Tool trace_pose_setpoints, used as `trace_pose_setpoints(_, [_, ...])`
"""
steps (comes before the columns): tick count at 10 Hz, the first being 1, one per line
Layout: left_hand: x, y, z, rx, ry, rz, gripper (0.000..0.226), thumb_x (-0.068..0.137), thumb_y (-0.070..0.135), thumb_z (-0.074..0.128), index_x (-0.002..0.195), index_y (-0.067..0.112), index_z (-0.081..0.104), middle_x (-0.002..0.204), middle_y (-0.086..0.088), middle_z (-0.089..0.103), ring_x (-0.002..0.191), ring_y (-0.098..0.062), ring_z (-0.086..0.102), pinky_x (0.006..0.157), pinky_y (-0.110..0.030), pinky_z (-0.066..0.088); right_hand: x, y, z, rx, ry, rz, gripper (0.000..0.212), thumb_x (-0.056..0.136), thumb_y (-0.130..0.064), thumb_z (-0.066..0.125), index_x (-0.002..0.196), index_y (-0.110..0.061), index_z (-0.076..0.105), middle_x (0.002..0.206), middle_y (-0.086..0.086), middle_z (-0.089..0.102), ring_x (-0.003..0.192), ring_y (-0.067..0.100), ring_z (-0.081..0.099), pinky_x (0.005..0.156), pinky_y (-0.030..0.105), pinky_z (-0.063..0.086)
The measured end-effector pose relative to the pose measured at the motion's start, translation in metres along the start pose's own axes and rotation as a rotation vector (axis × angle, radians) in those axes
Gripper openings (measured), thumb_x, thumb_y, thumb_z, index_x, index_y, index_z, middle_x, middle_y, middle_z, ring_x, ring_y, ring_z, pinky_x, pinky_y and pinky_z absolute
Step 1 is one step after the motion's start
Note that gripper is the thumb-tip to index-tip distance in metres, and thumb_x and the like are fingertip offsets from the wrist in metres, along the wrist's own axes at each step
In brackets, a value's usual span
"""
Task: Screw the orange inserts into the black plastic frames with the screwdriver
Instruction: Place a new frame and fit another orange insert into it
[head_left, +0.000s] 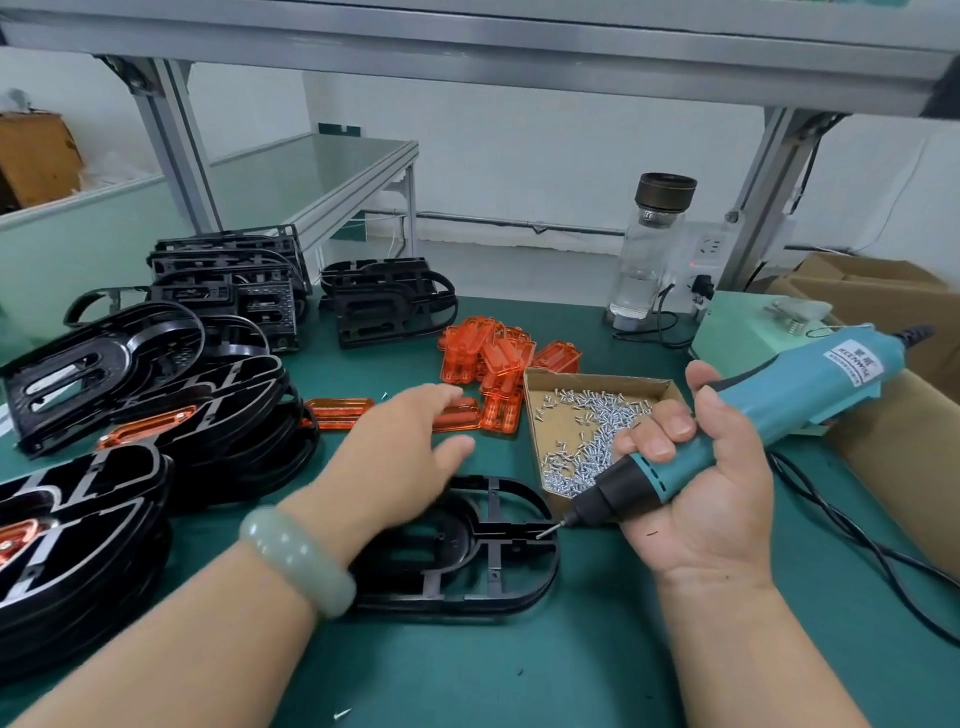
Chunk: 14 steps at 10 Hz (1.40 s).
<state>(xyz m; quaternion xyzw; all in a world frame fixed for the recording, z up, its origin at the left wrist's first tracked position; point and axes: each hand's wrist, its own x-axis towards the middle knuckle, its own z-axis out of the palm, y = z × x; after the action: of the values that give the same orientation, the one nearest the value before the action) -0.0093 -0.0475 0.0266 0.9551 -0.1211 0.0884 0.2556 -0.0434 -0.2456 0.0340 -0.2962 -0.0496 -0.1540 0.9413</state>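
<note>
Right hand (696, 499) palm-up, fingers (670, 423) wrapped tight round the teal electric screwdriver (769, 410). The bit points down-left with a screw (546, 531) on its tip, right at the edge of the bare black frame (493, 587) lying flat on the green surface (519, 675). Left hand (395, 452) is blurred, stretched out over the frame with fingers straight and holding nothing, its tips above an orange insert (460, 418); contact can't be told. Pile of orange inserts (488, 353) sits just behind, beside the cardboard tray of screws (587, 431). One more insert (340, 413) lies alone to the left. Stacks of black frames (218, 436) at left, some with orange already fitted. Glass bottle (644, 260) at the back.
</note>
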Motion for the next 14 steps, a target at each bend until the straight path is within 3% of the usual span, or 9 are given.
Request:
trace_pose_setpoints(2, [0.047, -0.013, 0.012, 0.262, -0.235, -0.036, 0.044, 0.094, 0.021, 0.052, 0.137, 0.027, 0.045, 0.133, -0.002, 0.056, 0.121, -0.025, 0.051, 0.103, -0.036, 0.04, 0.001, 0.005, 0.001, -0.023, -0.001, 0.03, 0.016, 0.079, -0.02, 0.051, 0.094, -0.022, 0.057, 0.054, -0.009, 0.043, 0.041, 0.005, 0.041, 0.051, 0.017, 0.044])
trace_pose_setpoints(3, [0.052, -0.014, 0.01, 0.372, -0.289, -0.012, 0.038, 0.089, 0.021, 0.058, 0.127, 0.025, 0.057, 0.119, -0.002, 0.063, 0.11, -0.025, 0.056, 0.096, -0.035, 0.045, 0.001, 0.005, 0.0, -0.032, 0.001, 0.029, 0.017, 0.079, -0.02, 0.051, 0.095, -0.021, 0.057, 0.054, -0.009, 0.043, 0.041, 0.005, 0.041, 0.052, 0.017, 0.044])
trace_pose_setpoints(4, [0.046, -0.015, 0.008, 0.226, -0.171, -0.019, 0.025, 0.086, 0.021, 0.063, 0.11, 0.024, 0.067, 0.099, 0.004, 0.067, 0.096, -0.018, 0.06, 0.084, -0.027, 0.045, 0.002, 0.004, -0.001, -0.018, -0.002, 0.03, 0.017, 0.079, -0.02, 0.051, 0.096, -0.021, 0.057, 0.054, -0.009, 0.043, 0.041, 0.005, 0.042, 0.051, 0.017, 0.044])
trace_pose_setpoints(5, [0.029, -0.012, 0.001, -0.496, -0.032, -0.262, 0.018, 0.087, 0.018, 0.063, 0.103, 0.022, 0.07, 0.08, 0.009, 0.067, 0.074, -0.008, 0.06, 0.069, -0.021, 0.046, 0.003, 0.003, 0.0, -0.011, 0.001, 0.03, 0.017, 0.079, -0.02, 0.051, 0.096, -0.021, 0.057, 0.054, -0.009, 0.043, 0.041, 0.005, 0.042, 0.051, 0.017, 0.044])
trace_pose_setpoints(6, [0.006, -0.004, -0.01, -1.316, -0.243, -0.494, 0.022, 0.08, 0.023, 0.063, 0.098, 0.014, 0.071, 0.08, -0.005, 0.07, 0.07, -0.014, 0.065, 0.059, -0.025, 0.054, 0.001, 0.004, 0.0, -0.01, 0.004, 0.034, 0.018, 0.078, -0.02, 0.052, 0.096, -0.021, 0.057, 0.054, -0.009, 0.043, 0.041, 0.005, 0.041, 0.051, 0.017, 0.044])
trace_pose_setpoints(7, [-0.013, -0.002, -0.015, -1.568, -0.409, -0.532, 0.03, 0.075, 0.027, 0.058, 0.092, 0.006, 0.072, 0.091, -0.016, 0.071, 0.07, -0.02, 0.07, 0.055, -0.026, 0.057, 0.0, 0.005, 0.001, -0.017, 0.002, 0.038, 0.018, 0.078, -0.02, 0.052, 0.095, -0.021, 0.057, 0.053, -0.009, 0.043, 0.041, 0.005, 0.041, 0.051, 0.017, 0.044])
trace_pose_setpoints(9, [-0.03, 0.002, -0.016, -1.697, -0.5, -0.486, 0.037, 0.081, 0.025, 0.05, 0.092, 0.0, 0.074, 0.099, -0.021, 0.07, 0.072, -0.021, 0.07, 0.056, -0.025, 0.058, -0.003, 0.006, 0.003, -0.027, -0.015, 0.051, 0.017, 0.078, -0.02, 0.051, 0.094, -0.021, 0.057, 0.052, -0.008, 0.043, 0.04, 0.005, 0.041, 0.05, 0.016, 0.043])
trace_pose_setpoints(12, [-0.036, -0.001, -0.02, -1.618, -0.533, -0.434, 0.036, 0.076, 0.027, 0.055, 0.095, 0.003, 0.074, 0.1, -0.017, 0.07, 0.076, -0.02, 0.071, 0.06, -0.027, 0.058, -0.003, 0.007, 0.003, -0.023, -0.016, 0.054, 0.018, 0.078, -0.02, 0.052, 0.094, -0.021, 0.057, 0.053, -0.008, 0.043, 0.041, 0.005, 0.041, 0.051, 0.016, 0.043])
trace_pose_setpoints(14, [-0.038, 0.001, -0.026, -1.424, -0.34, -0.401, 0.029, 0.078, 0.031, 0.057, 0.092, 0.011, 0.074, 0.09, -0.011, 0.072, 0.065, -0.013, 0.067, 0.056, -0.025, 0.057, -0.002, 0.008, 0.003, -0.027, -0.022, 0.061, 0.017, 0.078, -0.02, 0.052, 0.094, -0.021, 0.057, 0.052, -0.008, 0.044, 0.041, 0.005, 0.042, 0.051, 0.016, 0.044])
